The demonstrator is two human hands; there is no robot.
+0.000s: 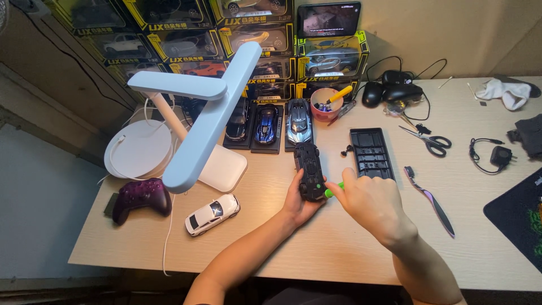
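screwdriver mostly hidden in right hand, mat cut off

I am looking down at a pale wooden tabletop that is filling most of the view, lit evenly from above. A white desk lamp is standing well to the left of my fingers, its long arm reaching out over the wood and its round base sitting near the left edge. Beyond my fingers, a plain beige wall is running behind the tabletop. Far to the left, past the table edge, a grey floor is showing, with a dark panelled wall rising above it.
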